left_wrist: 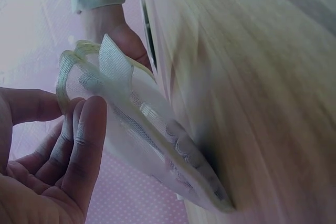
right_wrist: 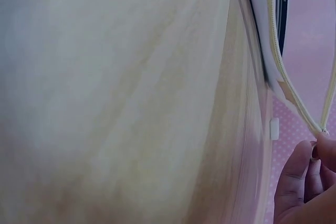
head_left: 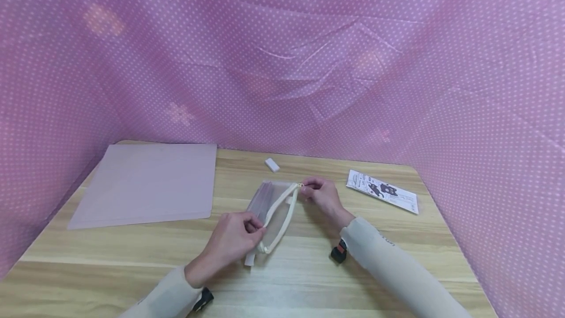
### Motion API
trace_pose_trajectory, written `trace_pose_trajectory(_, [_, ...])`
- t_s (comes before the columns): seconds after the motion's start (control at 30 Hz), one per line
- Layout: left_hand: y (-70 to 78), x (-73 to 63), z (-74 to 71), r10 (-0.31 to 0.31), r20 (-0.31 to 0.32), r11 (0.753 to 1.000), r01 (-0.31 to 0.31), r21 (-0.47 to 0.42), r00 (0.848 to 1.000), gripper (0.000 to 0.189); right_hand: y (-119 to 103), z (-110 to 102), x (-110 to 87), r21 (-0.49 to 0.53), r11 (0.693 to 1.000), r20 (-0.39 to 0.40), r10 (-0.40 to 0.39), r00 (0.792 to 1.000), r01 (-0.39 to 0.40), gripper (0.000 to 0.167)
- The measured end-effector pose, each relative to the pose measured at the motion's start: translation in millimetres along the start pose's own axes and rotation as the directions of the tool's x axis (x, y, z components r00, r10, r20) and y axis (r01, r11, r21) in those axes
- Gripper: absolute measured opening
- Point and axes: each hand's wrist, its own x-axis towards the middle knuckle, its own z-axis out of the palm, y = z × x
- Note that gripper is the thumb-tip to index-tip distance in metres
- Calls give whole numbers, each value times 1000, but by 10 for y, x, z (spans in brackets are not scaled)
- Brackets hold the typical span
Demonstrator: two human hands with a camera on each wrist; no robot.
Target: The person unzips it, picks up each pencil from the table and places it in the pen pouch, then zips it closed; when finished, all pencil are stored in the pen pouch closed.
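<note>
A translucent mesh zip pouch with a cream zipper stands over the middle of the table, its mouth parted in a long oval. My left hand pinches the zipper edge at the near end, between thumb and forefinger. At the far end, my right hand pinches the zipper pull. In the left wrist view, a white fabric tab sticks up from the pouch by the near end. Through the opening in the right wrist view shows a dark strip with pale lettering; its kind is unclear.
A small white block, like an eraser, lies behind the pouch. To the right is a flat white packet with black animal drawings. A large pale mat covers the table's left back. Pink dotted cloth surrounds the back and sides.
</note>
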Motion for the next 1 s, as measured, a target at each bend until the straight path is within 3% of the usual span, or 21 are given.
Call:
trace_pose_trajectory(0.3, [-12,11,17,7,12,1000,-7,-1,1000,9,-36,-10,-9,-28,1000,-5,5,1000,-5,17])
trace_pose_trajectory(0.57, [-30,130,-10,24,92,999,-21,-32,995,7,-41,22,6,-83,996,-6,-15,1000,14,17])
trace_pose_trajectory(0.7, [-27,402,-69,10,105,999,-5,-50,994,4,-37,39,15,-86,996,-11,-10,1000,9,18])
trace_pose_trajectory(0.87, [-82,919,-107,62,128,995,-52,-85,990,13,-23,47,38,-48,999,-22,9,1000,-10,17])
trace_pose_trajectory(1.0, [-165,1280,-46,71,146,991,-52,-126,987,21,-13,68,49,-42,999,-21,7,1000,-7,16])
